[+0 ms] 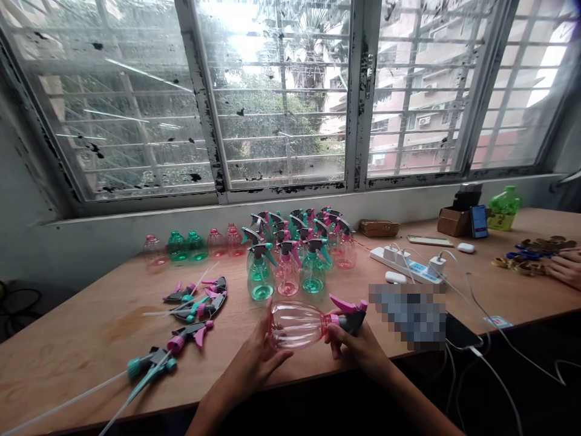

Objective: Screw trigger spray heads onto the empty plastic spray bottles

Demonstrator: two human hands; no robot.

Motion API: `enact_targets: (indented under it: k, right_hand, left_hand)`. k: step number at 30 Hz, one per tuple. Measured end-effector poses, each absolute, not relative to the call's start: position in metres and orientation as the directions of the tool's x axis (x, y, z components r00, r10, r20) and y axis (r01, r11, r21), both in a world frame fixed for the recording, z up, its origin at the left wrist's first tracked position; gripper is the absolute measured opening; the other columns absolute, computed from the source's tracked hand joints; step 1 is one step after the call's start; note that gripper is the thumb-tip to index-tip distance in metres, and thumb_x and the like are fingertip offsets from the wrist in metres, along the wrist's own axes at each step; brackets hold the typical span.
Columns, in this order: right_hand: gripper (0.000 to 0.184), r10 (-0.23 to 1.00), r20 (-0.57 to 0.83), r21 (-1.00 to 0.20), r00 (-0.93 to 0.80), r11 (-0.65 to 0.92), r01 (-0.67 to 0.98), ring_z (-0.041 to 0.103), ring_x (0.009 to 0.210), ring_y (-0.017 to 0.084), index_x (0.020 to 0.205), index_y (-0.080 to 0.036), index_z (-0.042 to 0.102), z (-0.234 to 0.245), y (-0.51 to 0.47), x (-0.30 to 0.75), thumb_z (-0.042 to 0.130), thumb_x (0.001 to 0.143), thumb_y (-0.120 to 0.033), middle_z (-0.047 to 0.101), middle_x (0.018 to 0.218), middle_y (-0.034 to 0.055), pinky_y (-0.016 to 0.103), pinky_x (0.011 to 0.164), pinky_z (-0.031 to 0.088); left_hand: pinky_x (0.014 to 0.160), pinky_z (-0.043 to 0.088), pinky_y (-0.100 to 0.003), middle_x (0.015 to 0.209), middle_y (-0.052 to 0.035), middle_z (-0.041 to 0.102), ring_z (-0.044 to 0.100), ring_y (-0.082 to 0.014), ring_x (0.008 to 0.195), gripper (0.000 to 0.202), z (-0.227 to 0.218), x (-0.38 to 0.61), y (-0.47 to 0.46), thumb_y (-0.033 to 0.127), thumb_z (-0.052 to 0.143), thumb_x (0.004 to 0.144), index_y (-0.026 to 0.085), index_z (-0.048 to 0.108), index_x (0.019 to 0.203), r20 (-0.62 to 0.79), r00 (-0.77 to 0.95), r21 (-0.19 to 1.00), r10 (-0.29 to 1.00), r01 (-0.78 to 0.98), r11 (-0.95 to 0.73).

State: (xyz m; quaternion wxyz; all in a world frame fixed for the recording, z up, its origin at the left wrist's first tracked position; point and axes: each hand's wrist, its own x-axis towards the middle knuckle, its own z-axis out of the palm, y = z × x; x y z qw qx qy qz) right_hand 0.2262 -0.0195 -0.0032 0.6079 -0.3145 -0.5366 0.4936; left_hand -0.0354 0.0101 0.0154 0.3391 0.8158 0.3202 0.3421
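A clear pink spray bottle [296,327] lies on its side in the air above the table's front edge, its neck toward the right. My left hand [263,348] is closed around the base end. At the neck, my right hand [351,345] grips the pink collar of the grey and pink trigger head [348,315]. Head and bottle meet there; how tightly they are joined I cannot tell. Behind them stand several pink and green spray bottles with heads on, among them a green one [313,272]. Loose trigger heads [188,336] with white tubes lie to the left.
Headless pink and green bottles [197,247] stand in a row along the back left. To the right are a white power strip [408,266] with cables, a phone [460,333] and a cardboard box [454,221]. Another person's hand [567,266] rests at the far right edge.
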Motion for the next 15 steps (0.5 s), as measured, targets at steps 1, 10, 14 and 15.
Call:
enact_targets:
  k: [1, 10, 14, 15]
  right_hand:
    - [0.037, 0.937, 0.343, -0.912, -0.064, 0.316, -0.262, 0.061, 0.043, 0.013, 0.095, -0.019, 0.063, -0.0029, -0.0196, 0.2264, 0.076, 0.083, -0.052, 0.070, 0.067, 0.0001, 0.024, 0.044, 0.047]
    - [0.039, 0.942, 0.330, -0.919, -0.067, 0.304, -0.252, 0.059, 0.043, 0.013, 0.091, -0.018, 0.064, -0.0015, -0.0202, 0.2263, 0.076, 0.083, -0.054, 0.069, 0.067, 0.0005, 0.024, 0.044, 0.046]
    - [0.041, 0.941, 0.330, -0.919, -0.068, 0.304, -0.250, 0.059, 0.043, 0.013, 0.094, -0.018, 0.063, -0.0008, -0.0205, 0.2258, 0.076, 0.082, -0.055, 0.069, 0.066, 0.0007, 0.024, 0.044, 0.046]
    - [0.041, 0.941, 0.331, -0.918, -0.066, 0.305, -0.253, 0.059, 0.043, 0.013, 0.094, -0.018, 0.063, -0.0008, -0.0206, 0.2258, 0.076, 0.082, -0.055, 0.069, 0.066, 0.0006, 0.024, 0.044, 0.046]
  left_hand:
    - [0.114, 0.039, -0.047, 0.139, -0.0133, 0.057, 0.056, -0.0292, 0.129, 0.102, 0.0146, -0.0358, 0.0102, 0.035, 0.066, 0.091, 0.028, -0.011, 0.158, 0.341, 0.560, 0.768, 0.755, 0.297, -0.567]
    - [0.106, 0.047, -0.044, 0.133, -0.0146, 0.058, 0.061, -0.0278, 0.117, 0.100, 0.0120, -0.0385, 0.0103, 0.035, 0.067, 0.091, 0.022, -0.006, 0.159, 0.319, 0.570, 0.792, 0.757, 0.279, -0.543]
    - [0.108, 0.045, -0.044, 0.128, -0.0127, 0.060, 0.063, -0.0258, 0.114, 0.102, 0.0143, -0.0347, 0.0103, 0.034, 0.064, 0.093, 0.025, -0.014, 0.158, 0.331, 0.573, 0.795, 0.750, 0.259, -0.549]
    - [0.109, 0.043, -0.045, 0.130, -0.0124, 0.060, 0.062, -0.0260, 0.116, 0.102, 0.0144, -0.0346, 0.0104, 0.034, 0.064, 0.093, 0.026, -0.015, 0.157, 0.329, 0.577, 0.791, 0.747, 0.264, -0.552]
